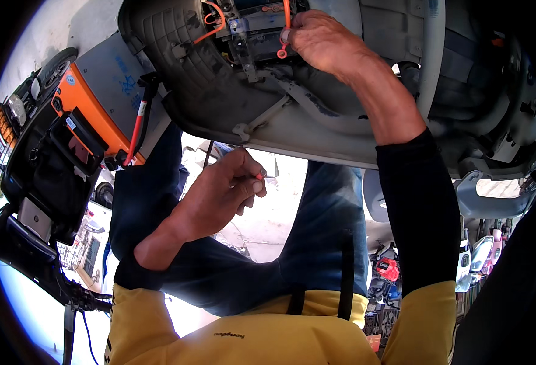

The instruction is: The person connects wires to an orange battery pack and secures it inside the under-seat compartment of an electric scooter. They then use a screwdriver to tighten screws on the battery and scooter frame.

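Observation:
My right hand [316, 39] is at the top, inside the grey underside of a vehicle body [335, 103], with fingers closed on an orange cable [287, 15] that has a ring terminal [282, 53] just below the fingertips. Other orange wires [217, 21] loop at the left beside a metal bracket [239, 25] in the dusty housing. Lower, between my knees, my left hand [231, 188] pinches a small red piece [259, 176] with a short metal end. Whatever else lies inside its curled fingers is hidden.
An orange-and-grey box [113, 76] with a red-handled tool [136, 131] stands at the left, beside a black scooter [27, 176]. My legs [322, 225] frame the pale ground [255, 231]. A grey tube [433, 61] runs right of my arm. Parked scooters [484, 258] show at lower right.

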Demonstrator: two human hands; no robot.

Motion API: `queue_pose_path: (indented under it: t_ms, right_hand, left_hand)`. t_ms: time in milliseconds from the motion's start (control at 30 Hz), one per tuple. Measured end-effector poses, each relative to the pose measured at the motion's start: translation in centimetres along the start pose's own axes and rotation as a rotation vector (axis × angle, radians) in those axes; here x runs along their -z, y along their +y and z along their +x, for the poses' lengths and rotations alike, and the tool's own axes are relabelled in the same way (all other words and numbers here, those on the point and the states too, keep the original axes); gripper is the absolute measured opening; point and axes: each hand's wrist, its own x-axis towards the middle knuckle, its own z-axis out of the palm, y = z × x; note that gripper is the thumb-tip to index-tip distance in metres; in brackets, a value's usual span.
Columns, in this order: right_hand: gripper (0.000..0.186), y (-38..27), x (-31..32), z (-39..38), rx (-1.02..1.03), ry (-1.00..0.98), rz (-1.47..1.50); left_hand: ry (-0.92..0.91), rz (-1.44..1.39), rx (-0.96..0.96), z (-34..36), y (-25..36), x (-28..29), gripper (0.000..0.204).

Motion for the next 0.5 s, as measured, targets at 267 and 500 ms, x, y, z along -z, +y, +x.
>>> queue_pose_path:
  t_ms: [267,500]
  right_hand:
    - [0.033,-1.1,0.2,-0.4,-0.228,-0.012,0.283]
    - [0.037,-1.7,-0.2,-0.6,-0.283,-0.008,0.300]
  left_hand:
    - [-0.009,0.128,-0.019,0.5,-2.0,0.3,0.004]
    - [0.062,0.147,0.058,1.8,-5.4,1.8,0.006]
